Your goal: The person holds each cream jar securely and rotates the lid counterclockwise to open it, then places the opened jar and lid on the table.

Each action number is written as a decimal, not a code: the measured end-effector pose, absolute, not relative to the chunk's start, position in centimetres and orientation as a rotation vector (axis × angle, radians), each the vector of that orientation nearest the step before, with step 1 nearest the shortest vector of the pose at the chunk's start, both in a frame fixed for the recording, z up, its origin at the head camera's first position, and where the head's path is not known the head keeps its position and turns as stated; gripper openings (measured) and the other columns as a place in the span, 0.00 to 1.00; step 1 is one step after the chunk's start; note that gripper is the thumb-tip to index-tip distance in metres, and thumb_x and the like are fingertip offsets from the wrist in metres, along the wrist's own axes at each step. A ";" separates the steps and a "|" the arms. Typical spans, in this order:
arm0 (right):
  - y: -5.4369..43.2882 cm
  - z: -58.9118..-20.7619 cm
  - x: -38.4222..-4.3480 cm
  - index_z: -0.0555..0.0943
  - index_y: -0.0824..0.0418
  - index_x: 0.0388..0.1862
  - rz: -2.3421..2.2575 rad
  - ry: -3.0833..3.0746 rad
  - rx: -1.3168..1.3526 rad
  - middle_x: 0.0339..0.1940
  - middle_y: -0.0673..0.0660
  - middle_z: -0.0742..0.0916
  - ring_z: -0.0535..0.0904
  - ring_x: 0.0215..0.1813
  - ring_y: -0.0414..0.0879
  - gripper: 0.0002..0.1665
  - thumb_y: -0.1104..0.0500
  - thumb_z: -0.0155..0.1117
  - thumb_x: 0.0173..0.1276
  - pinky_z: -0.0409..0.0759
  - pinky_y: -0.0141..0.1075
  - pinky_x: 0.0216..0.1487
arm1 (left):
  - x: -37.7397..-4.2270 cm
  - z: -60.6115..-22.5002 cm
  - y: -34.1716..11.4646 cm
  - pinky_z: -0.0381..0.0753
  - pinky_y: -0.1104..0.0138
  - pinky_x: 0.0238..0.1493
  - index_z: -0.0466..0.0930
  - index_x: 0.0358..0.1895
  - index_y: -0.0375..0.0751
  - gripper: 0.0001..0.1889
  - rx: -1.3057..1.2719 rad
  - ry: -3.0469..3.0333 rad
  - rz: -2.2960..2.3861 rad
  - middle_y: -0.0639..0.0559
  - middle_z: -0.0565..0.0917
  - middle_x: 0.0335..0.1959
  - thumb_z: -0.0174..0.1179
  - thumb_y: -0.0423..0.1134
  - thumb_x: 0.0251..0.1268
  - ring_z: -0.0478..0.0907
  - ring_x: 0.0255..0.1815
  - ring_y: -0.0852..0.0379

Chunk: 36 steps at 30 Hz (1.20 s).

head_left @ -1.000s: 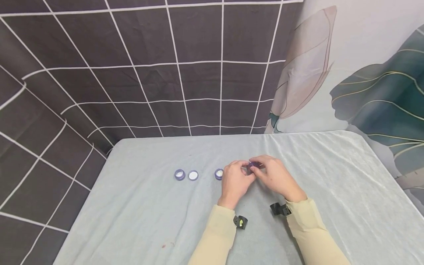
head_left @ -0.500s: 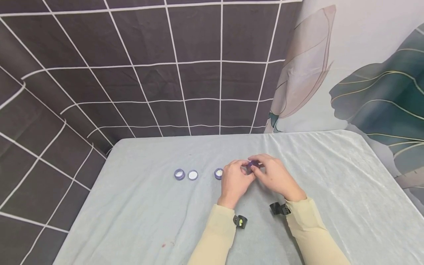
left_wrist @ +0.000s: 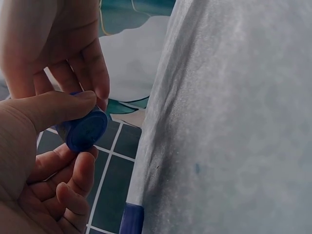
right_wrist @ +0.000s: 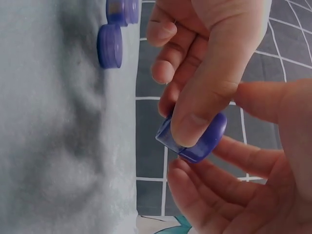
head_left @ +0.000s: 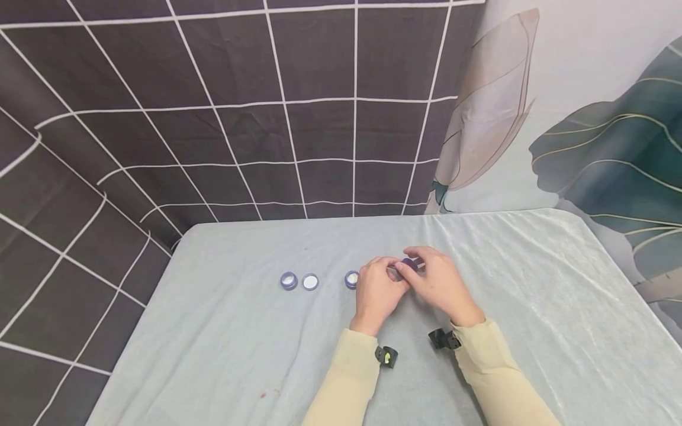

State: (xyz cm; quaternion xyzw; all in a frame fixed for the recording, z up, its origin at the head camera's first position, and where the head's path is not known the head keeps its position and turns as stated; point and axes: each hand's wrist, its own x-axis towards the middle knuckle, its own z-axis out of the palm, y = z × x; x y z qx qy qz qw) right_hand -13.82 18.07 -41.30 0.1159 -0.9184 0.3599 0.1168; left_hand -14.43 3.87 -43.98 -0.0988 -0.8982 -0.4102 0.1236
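Above the table, my left hand pinches a small purple jar between thumb and fingers, its round flat end facing the left wrist camera. On the opposite side my right hand surrounds the jar with loosely spread fingers. In the right wrist view its thumb lies beside the left hand, and its fingers extend under the jar's rounded end. Just left of my left hand stands another purple jar with pale contents, partly covered by that hand.
Farther left on the pale blue cloth-covered table are a purple jar with its top off and a round lid showing a white inside. A dark gridded curtain hangs behind the table's back edge.
My right wrist has shifted slightly left; its thumb has slid left across the jar, and its forefinger has lifted away. My left hand has stayed in place around the jar.
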 end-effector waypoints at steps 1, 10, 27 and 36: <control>18.0 -41.3 -13.8 0.83 0.70 0.52 1.056 -2.690 0.317 0.45 0.65 0.88 0.86 0.41 0.56 0.22 0.54 0.68 0.69 0.82 0.51 0.46 | -14.4 -44.0 3.9 0.75 0.69 0.35 0.89 0.39 0.45 0.14 -0.286 -2.619 -1.198 0.57 0.82 0.23 0.76 0.44 0.49 0.74 0.26 0.67; 17.6 -41.4 -13.7 0.83 0.69 0.50 1.062 -2.704 0.170 0.36 0.60 0.89 0.85 0.37 0.52 0.24 0.49 0.69 0.67 0.81 0.50 0.42 | -14.4 -44.0 3.9 0.74 0.69 0.33 0.88 0.39 0.45 0.14 -0.270 -2.626 -1.207 0.57 0.81 0.24 0.75 0.44 0.49 0.74 0.26 0.67; 17.2 -41.8 -13.7 0.86 0.66 0.45 1.015 -2.679 0.146 0.30 0.56 0.86 0.80 0.33 0.48 0.21 0.49 0.71 0.65 0.77 0.45 0.36 | -14.3 -44.0 3.7 0.74 0.70 0.33 0.88 0.40 0.43 0.14 -0.267 -2.606 -1.229 0.59 0.79 0.23 0.75 0.42 0.49 0.73 0.25 0.67; 17.1 -41.8 -13.8 0.86 0.67 0.44 0.993 -2.683 0.162 0.25 0.54 0.83 0.77 0.29 0.46 0.19 0.53 0.71 0.65 0.74 0.42 0.33 | -14.4 -43.9 3.7 0.75 0.70 0.34 0.89 0.41 0.43 0.15 -0.260 -2.598 -1.255 0.60 0.81 0.25 0.75 0.42 0.48 0.74 0.25 0.69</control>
